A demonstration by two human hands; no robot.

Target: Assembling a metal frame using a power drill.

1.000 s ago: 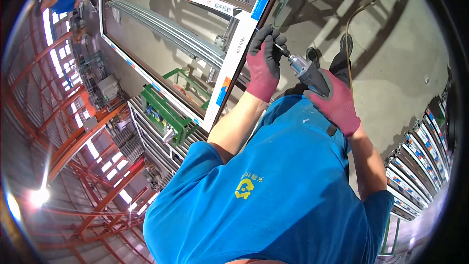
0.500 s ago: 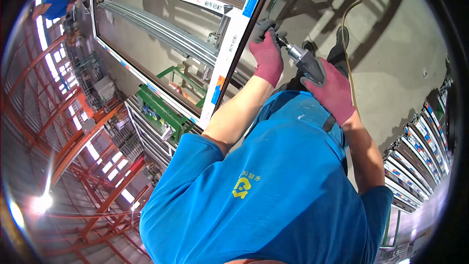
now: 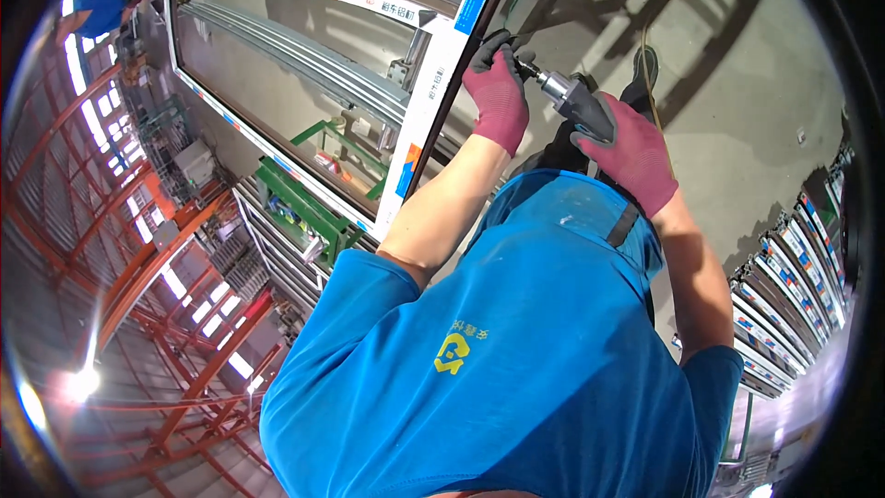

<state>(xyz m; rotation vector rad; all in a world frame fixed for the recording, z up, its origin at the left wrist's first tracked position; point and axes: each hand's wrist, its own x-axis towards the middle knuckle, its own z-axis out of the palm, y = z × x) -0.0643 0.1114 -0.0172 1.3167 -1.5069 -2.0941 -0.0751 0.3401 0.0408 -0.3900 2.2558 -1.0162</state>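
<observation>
My right hand (image 3: 631,152), in a maroon and grey work glove, is wrapped round the dark grip of a drill (image 3: 564,94) with a silver front end. The tool points away and to the left. My left hand (image 3: 498,97), gloved alike, is closed at the drill's front tip, beside the outer edge of a large frame (image 3: 426,97). Its curled fingers hide what they hold, if anything. White film with blue and orange patches covers the frame's faces; its side edge is dark.
Grey metal rails (image 3: 295,51) and a green stand (image 3: 309,212) lie beyond and below the frame. A yellowish hose (image 3: 648,46) crosses the floor near my shoe (image 3: 643,69). Wrapped profiles (image 3: 784,304) are stacked at right. Another person (image 3: 106,0) is at far left.
My left hand has shifted slightly left and up, closer to the frame's edge. The drill and my right hand have followed a little, the tool staying pointed the same way.
</observation>
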